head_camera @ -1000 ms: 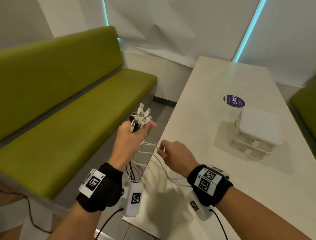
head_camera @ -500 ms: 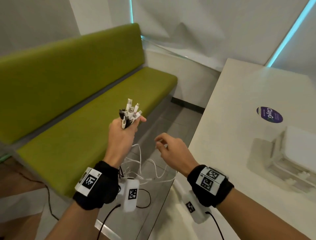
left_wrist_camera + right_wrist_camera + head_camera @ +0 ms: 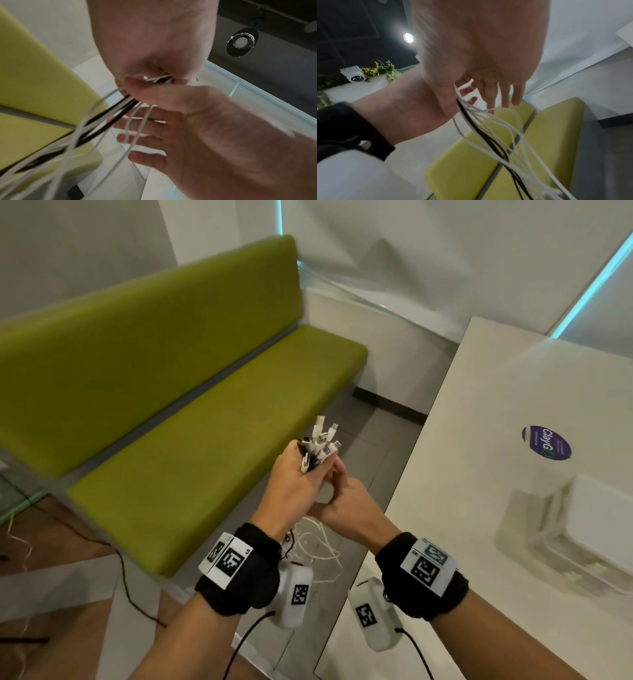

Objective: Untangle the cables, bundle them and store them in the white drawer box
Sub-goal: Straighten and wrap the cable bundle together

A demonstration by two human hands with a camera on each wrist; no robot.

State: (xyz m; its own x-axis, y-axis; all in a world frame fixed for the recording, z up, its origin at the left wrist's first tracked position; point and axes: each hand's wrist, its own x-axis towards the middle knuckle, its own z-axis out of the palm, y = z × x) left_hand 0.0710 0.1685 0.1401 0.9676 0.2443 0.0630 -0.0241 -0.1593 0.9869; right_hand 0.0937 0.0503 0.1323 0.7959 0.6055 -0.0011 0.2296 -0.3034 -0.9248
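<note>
Cables bunched in the left hand, off the worktop

Left hand [image 3: 291, 484] clamps the cables [image 3: 317, 445], plugs up; right hand [image 3: 346, 501] touches them with straight fingers; the drawer box [image 3: 596, 529] is blurred and cut off.

An office lounge or meeting nook: a long green upholstered bench [image 3: 191, 392] along pale walls, a white table [image 3: 479, 474] bearing a purple sticker [image 3: 546, 442], and a ceiling security camera [image 3: 353, 76].

We see cables [image 3: 317, 445], white and black, plug ends fanned upward left of table [image 3: 479, 412]; we see white drawer box [image 3: 592, 529] on table, blurred.
</note>
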